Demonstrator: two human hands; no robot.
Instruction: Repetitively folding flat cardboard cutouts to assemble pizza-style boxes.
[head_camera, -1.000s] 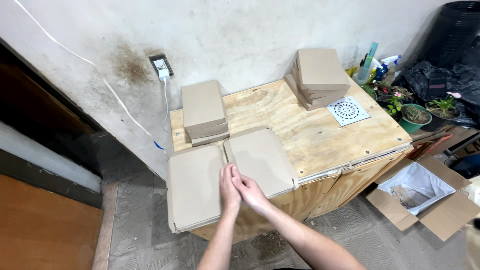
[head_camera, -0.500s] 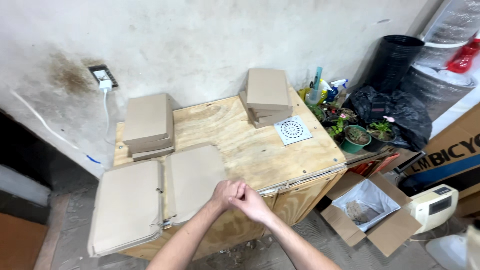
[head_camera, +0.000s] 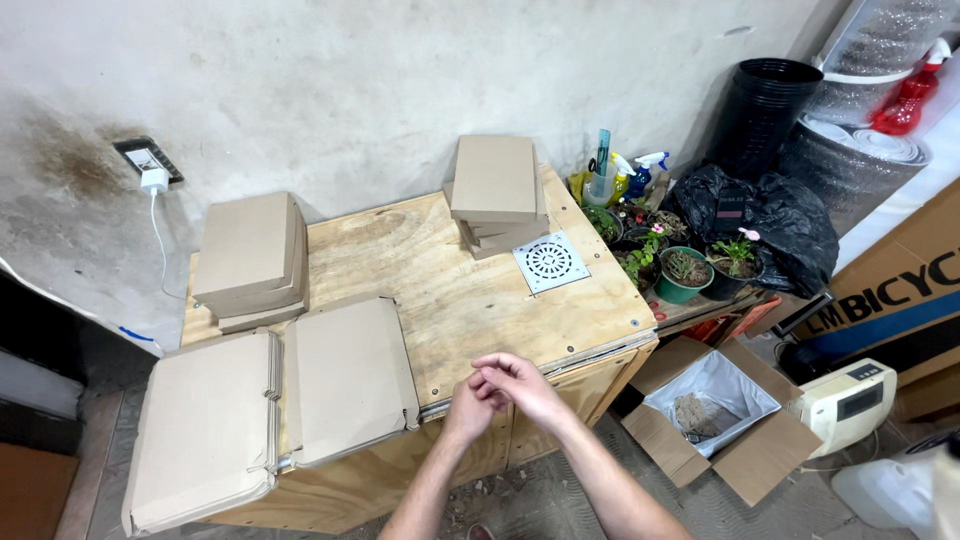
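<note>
My left hand (head_camera: 465, 410) and my right hand (head_camera: 520, 383) meet in front of the wooden crate table's (head_camera: 450, 290) front edge, fingers touching each other; neither holds anything that I can see. An opened flat cardboard box (head_camera: 270, 405) lies on the table's left end, hanging over the edge, just left of my hands. A stack of closed cardboard boxes (head_camera: 250, 260) stands at the back left. Another stack (head_camera: 497, 193) rises at the back right, with a white square drain grate (head_camera: 550, 261) in front of it.
An open carton lined with white plastic (head_camera: 712, 400) sits on the floor right of the table. Potted plants (head_camera: 700, 265), spray bottles (head_camera: 625, 175), a black bag (head_camera: 790, 225) and a black bin (head_camera: 765, 110) crowd the right. A charger (head_camera: 155, 180) hangs on the wall.
The view has swung right, so the table now sits further left in view. My joined hands have left the flat box and drifted right along the table's front edge.
</note>
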